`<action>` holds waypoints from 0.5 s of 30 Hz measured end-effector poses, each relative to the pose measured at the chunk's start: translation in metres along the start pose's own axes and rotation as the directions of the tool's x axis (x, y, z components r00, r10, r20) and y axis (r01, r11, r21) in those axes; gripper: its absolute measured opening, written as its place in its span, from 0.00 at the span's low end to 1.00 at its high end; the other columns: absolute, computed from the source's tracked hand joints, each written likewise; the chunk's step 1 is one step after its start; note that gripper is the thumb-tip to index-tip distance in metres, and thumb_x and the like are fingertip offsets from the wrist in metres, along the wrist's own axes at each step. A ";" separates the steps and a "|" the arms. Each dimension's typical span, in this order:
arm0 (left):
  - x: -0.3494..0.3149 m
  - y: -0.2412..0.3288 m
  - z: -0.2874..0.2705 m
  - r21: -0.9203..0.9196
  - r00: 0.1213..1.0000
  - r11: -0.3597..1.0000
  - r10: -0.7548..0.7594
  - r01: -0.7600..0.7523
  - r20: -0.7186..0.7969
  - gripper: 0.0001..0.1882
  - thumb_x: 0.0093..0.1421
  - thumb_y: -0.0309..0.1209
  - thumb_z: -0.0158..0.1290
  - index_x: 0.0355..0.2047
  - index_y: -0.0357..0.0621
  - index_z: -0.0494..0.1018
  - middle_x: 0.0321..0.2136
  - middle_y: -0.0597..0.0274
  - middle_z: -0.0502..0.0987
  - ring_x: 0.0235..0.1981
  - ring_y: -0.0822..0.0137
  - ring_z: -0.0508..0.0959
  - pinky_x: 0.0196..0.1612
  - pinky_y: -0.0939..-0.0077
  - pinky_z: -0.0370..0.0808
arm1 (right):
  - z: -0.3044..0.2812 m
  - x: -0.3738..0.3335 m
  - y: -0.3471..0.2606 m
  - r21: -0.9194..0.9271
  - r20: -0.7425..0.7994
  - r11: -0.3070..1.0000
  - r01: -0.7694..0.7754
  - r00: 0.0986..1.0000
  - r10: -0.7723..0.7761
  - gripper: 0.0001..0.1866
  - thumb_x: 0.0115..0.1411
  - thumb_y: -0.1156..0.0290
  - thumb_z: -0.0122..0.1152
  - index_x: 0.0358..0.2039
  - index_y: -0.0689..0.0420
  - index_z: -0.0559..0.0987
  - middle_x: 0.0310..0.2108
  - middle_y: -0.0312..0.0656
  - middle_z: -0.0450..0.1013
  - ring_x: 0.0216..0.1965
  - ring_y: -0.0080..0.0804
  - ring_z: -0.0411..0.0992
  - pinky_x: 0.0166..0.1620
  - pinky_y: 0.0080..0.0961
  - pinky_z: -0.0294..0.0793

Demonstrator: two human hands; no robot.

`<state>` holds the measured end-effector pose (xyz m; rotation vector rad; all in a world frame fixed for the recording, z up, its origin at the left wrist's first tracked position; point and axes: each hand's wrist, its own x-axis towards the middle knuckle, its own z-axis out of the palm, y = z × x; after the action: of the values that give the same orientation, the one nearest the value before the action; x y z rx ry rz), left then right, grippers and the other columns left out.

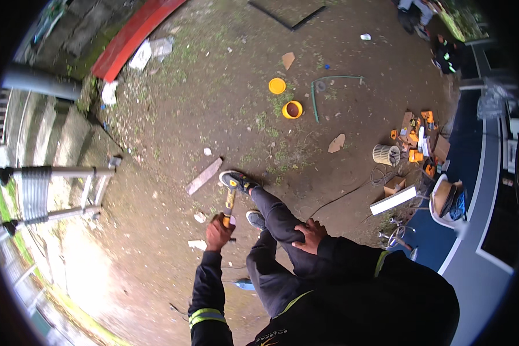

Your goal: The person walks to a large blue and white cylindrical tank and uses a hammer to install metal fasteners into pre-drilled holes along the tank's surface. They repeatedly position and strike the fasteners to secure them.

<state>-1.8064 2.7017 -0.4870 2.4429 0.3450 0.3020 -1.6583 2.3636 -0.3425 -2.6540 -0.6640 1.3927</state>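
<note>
My left hand [218, 232] is closed around a yellow-and-grey hand tool [229, 203], whose long part points away toward my forward shoe [232, 180]. A small dark piece sticks out beside the fingers; I cannot make out the tool's exact kind. On my bent right knee lies my right hand [310, 235], fingers spread over the dark trousers [279, 216] and holding nothing. Just beyond the left hand, a flat wooden board [205, 176] rests on the dirt, near the shoe's toe.
Ahead stand an open yellow bucket [292, 109], its yellow lid [277, 86] and a green hose [314, 98]. Power tools [428, 120], a wicker-like basket [386, 154] and a white chair [444, 199] are at right. A ladder [69, 172] lies left; a red beam [130, 43] is far left.
</note>
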 end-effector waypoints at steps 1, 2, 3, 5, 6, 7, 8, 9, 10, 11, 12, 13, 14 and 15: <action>0.017 0.044 -0.020 -0.020 0.985 0.987 0.157 -0.156 0.075 0.33 0.49 0.34 0.69 0.54 0.41 0.70 0.38 0.46 0.77 0.33 0.40 0.79 0.35 0.49 0.78 | -0.002 -0.003 0.013 0.103 -0.038 0.993 -0.052 0.998 0.057 0.32 0.57 0.45 0.71 0.56 0.50 0.77 0.52 0.51 0.71 0.56 0.54 0.71 0.53 0.52 0.72; 0.034 0.088 -0.037 -0.071 0.948 0.969 0.245 -0.236 0.205 0.30 0.50 0.34 0.70 0.51 0.37 0.72 0.41 0.44 0.78 0.33 0.42 0.79 0.35 0.54 0.79 | -0.008 -0.006 0.029 0.367 -0.074 0.929 -0.053 0.994 0.086 0.28 0.58 0.46 0.70 0.52 0.51 0.80 0.48 0.50 0.74 0.52 0.50 0.73 0.52 0.48 0.74; 0.053 0.132 -0.048 -0.184 0.884 0.979 0.162 -0.088 0.438 0.25 0.50 0.33 0.68 0.47 0.41 0.75 0.38 0.47 0.77 0.32 0.43 0.79 0.35 0.55 0.79 | -0.016 -0.009 0.050 0.590 -0.089 0.807 -0.039 0.990 0.113 0.24 0.60 0.46 0.69 0.47 0.51 0.82 0.43 0.49 0.77 0.49 0.47 0.76 0.50 0.45 0.75; 0.087 0.214 -0.056 -0.247 0.748 0.931 0.365 -0.270 0.554 0.18 0.49 0.31 0.65 0.42 0.45 0.78 0.33 0.50 0.76 0.33 0.43 0.80 0.36 0.53 0.79 | -0.034 -0.018 0.089 0.814 -0.255 0.577 0.069 0.934 0.249 0.19 0.66 0.49 0.65 0.36 0.53 0.86 0.30 0.45 0.82 0.35 0.36 0.82 0.45 0.35 0.79; 0.103 0.251 -0.054 -0.344 0.689 0.871 0.489 -0.352 0.534 0.19 0.50 0.31 0.65 0.43 0.44 0.78 0.35 0.50 0.77 0.34 0.44 0.80 0.36 0.53 0.79 | -0.045 -0.030 0.114 0.928 -0.177 0.359 0.101 0.967 0.185 0.20 0.67 0.49 0.63 0.36 0.54 0.85 0.33 0.44 0.82 0.37 0.34 0.81 0.46 0.34 0.78; 0.117 0.288 -0.049 -0.357 0.571 0.878 0.479 -0.319 0.667 0.20 0.50 0.32 0.65 0.45 0.44 0.78 0.35 0.50 0.76 0.35 0.45 0.80 0.37 0.52 0.79 | -0.061 -0.040 0.142 0.988 -0.059 0.147 0.044 0.993 0.099 0.20 0.69 0.49 0.61 0.37 0.54 0.85 0.35 0.42 0.82 0.39 0.32 0.81 0.47 0.34 0.78; 0.129 0.322 -0.042 -0.364 0.518 0.840 0.537 -0.403 0.666 0.19 0.50 0.31 0.64 0.44 0.44 0.77 0.35 0.51 0.75 0.35 0.46 0.79 0.36 0.51 0.77 | -0.078 -0.049 0.167 0.998 0.057 -0.038 -0.058 0.998 -0.002 0.21 0.70 0.48 0.60 0.38 0.55 0.85 0.38 0.40 0.82 0.41 0.29 0.81 0.48 0.34 0.77; 0.147 0.353 -0.030 -0.466 0.448 0.773 0.632 -0.431 0.633 0.17 0.50 0.29 0.62 0.42 0.44 0.77 0.35 0.51 0.74 0.33 0.47 0.78 0.35 0.50 0.76 | -0.096 -0.058 0.191 0.984 0.174 0.068 -0.165 0.970 -0.170 0.23 0.71 0.47 0.57 0.43 0.57 0.84 0.41 0.39 0.82 0.41 0.29 0.81 0.48 0.37 0.78; 0.166 0.383 -0.016 -0.461 0.347 0.809 0.578 -0.365 0.739 0.15 0.51 0.28 0.59 0.41 0.45 0.77 0.35 0.51 0.74 0.34 0.47 0.78 0.36 0.51 0.75 | -0.110 -0.068 0.208 0.961 0.274 0.112 -0.253 0.931 -0.243 0.23 0.71 0.48 0.58 0.46 0.57 0.83 0.42 0.40 0.82 0.41 0.30 0.81 0.49 0.40 0.77; 0.182 0.414 -0.002 -0.411 0.262 0.787 0.562 -0.459 0.784 0.15 0.50 0.29 0.59 0.41 0.46 0.78 0.34 0.51 0.75 0.35 0.47 0.79 0.37 0.51 0.76 | -0.125 -0.073 0.221 0.953 0.302 0.128 -0.274 0.878 -0.372 0.24 0.71 0.48 0.59 0.49 0.57 0.82 0.43 0.41 0.82 0.42 0.31 0.81 0.50 0.43 0.77; 0.202 0.442 0.014 -0.362 0.172 0.750 0.528 -0.553 0.832 0.15 0.50 0.29 0.59 0.41 0.46 0.78 0.33 0.51 0.76 0.36 0.47 0.80 0.38 0.51 0.77 | -0.141 -0.071 0.233 0.928 0.259 0.353 -0.117 0.885 -0.387 0.25 0.69 0.47 0.60 0.50 0.57 0.81 0.42 0.41 0.82 0.43 0.33 0.81 0.50 0.43 0.77; 0.226 0.469 0.032 -0.363 0.117 0.732 0.513 -0.576 0.850 0.15 0.51 0.29 0.59 0.41 0.47 0.78 0.34 0.51 0.76 0.36 0.47 0.80 0.38 0.52 0.77 | -0.155 -0.068 0.239 0.850 0.196 0.519 0.084 0.865 -0.461 0.26 0.67 0.46 0.62 0.51 0.57 0.81 0.42 0.42 0.82 0.44 0.35 0.80 0.49 0.43 0.77; 0.248 0.497 0.050 -0.360 0.053 0.717 0.482 -0.597 0.874 0.14 0.51 0.28 0.59 0.41 0.47 0.78 0.35 0.51 0.76 0.36 0.48 0.80 0.39 0.52 0.77 | -0.169 -0.064 0.247 0.710 0.163 0.650 0.273 0.833 -0.528 0.28 0.65 0.46 0.64 0.52 0.56 0.81 0.42 0.43 0.82 0.45 0.37 0.80 0.49 0.43 0.77; 0.275 0.524 0.070 -0.396 -0.030 0.705 0.470 -0.588 0.882 0.15 0.52 0.28 0.60 0.42 0.48 0.79 0.35 0.51 0.76 0.37 0.48 0.80 0.39 0.52 0.77 | -0.188 -0.061 0.274 0.557 0.149 0.730 0.396 0.817 -0.557 0.29 0.63 0.45 0.65 0.53 0.56 0.80 0.42 0.43 0.82 0.45 0.38 0.80 0.49 0.43 0.77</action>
<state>-1.4379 2.3527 -0.1752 2.1687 -1.2575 -1.0264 -1.4449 2.1164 -0.2558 -1.7082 -0.8073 1.5511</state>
